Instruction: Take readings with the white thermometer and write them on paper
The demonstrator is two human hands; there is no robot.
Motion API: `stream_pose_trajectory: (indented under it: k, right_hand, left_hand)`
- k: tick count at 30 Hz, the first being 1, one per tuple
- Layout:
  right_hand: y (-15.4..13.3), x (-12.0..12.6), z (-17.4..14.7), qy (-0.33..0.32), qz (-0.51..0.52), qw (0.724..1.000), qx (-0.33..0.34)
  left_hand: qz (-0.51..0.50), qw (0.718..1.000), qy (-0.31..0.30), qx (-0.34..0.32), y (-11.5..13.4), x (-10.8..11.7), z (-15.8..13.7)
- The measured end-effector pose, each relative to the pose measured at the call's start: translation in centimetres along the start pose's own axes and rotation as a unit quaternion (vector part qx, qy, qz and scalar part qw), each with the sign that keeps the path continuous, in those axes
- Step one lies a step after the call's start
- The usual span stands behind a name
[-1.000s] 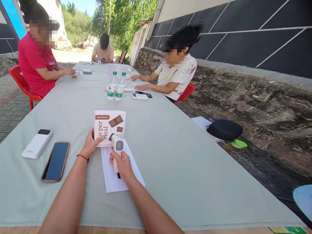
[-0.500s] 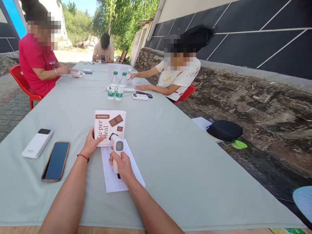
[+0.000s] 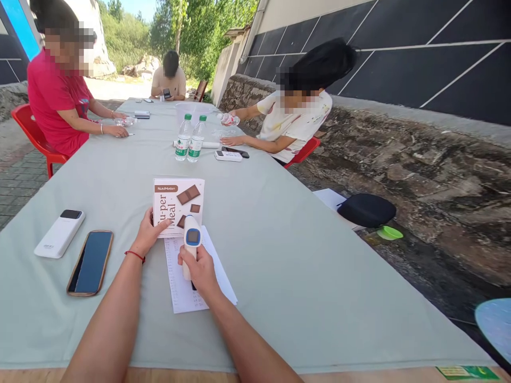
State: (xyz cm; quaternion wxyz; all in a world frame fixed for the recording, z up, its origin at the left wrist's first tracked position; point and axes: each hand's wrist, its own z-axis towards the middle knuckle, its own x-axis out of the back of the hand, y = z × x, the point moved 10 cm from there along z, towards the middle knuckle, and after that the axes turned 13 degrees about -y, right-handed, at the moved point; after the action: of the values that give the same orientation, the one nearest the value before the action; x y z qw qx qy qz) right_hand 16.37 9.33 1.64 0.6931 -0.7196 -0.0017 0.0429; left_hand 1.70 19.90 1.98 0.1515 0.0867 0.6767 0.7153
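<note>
One box (image 3: 179, 205) lettered "NutriMotion", "u-per Meal" | left fingers (image 3: 163, 226) clasp it | right fingers (image 3: 188, 257) wrapped round handheld thermometer (image 3: 193, 235)

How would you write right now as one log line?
left grip: holds NutriMotion box | right grip: holds handheld thermometer | below: printed sheet on table | left side: phone, white power bank

My bare forearms (image 3: 114, 314) stretched forward, converging. My left hand (image 3: 151, 232), farther out, gripping: thumb in front, pointing right, fingers mostly hidden behind. My right hand (image 3: 203, 270), nearer me, curled in firm grip, thumb angled up-left.
</note>
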Motion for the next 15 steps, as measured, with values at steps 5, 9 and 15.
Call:
stream_pose_trajectory:
  k: [5,9,15]
  right_hand:
    - [-0.8,-0.9,-0.7,-0.031,0.022,0.999,0.002]
    - [-3.0,-1.4,-1.8,-0.053,0.043,0.997,0.028]
    - [-7.3,-1.8,-4.3,-0.065,0.054,0.995,0.057]
  left_hand:
    - [0.017,1.000,0.014,0.005,0.3,0.2,-0.1]
    - [0.025,1.000,0.017,0.001,0.6,0.2,-0.1]
    - [0.010,1.000,0.011,-0.004,0.4,0.2,0.1]
